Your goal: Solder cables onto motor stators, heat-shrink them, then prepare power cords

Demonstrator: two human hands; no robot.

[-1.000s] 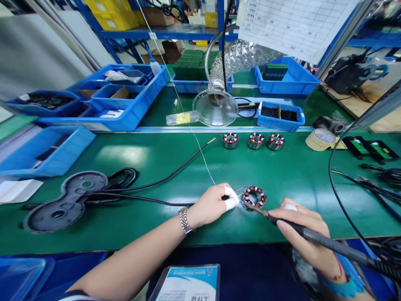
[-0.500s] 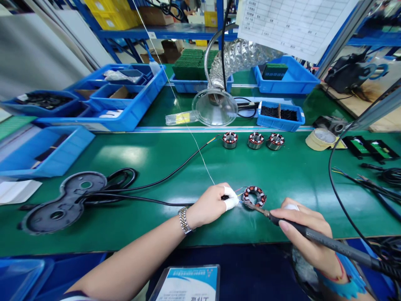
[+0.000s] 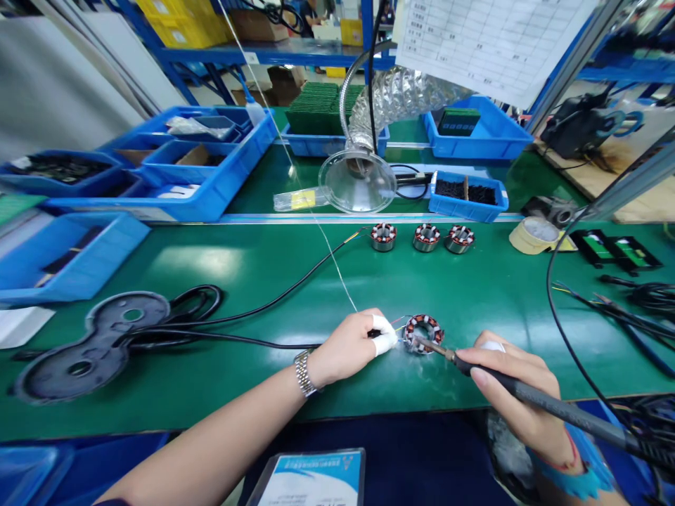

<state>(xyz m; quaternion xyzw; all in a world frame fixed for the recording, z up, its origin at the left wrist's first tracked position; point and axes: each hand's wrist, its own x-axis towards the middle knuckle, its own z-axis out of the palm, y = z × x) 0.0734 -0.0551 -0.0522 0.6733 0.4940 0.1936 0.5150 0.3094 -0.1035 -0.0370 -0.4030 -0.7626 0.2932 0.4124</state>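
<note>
My right hand (image 3: 514, 386) is closed around the handle of a soldering iron (image 3: 506, 385). The iron's tip touches the near left part of a ring-shaped motor stator (image 3: 431, 329) with copper windings, lying on the green bench. Faint smoke rises beside it. My left hand (image 3: 354, 343), with white covers on its fingertips, pinches the end of a black cable (image 3: 264, 343) close to the stator's left side. Thin coloured wires run from those fingers to the stator. A strand of solder wire (image 3: 337, 270) comes down from above to this hand.
Three more stators (image 3: 426, 237) stand in a row behind. A grey figure-eight housing (image 3: 100, 344) with cables lies left. A fume-extraction funnel (image 3: 358, 184) hangs over the back, among blue bins (image 3: 467, 198). Black cables (image 3: 616, 313) and a round tin (image 3: 532, 235) are at right.
The iron's tip has shifted slightly along the stator, and more smoke shows near it. The whole view has moved a little; both hands keep their grips.
</note>
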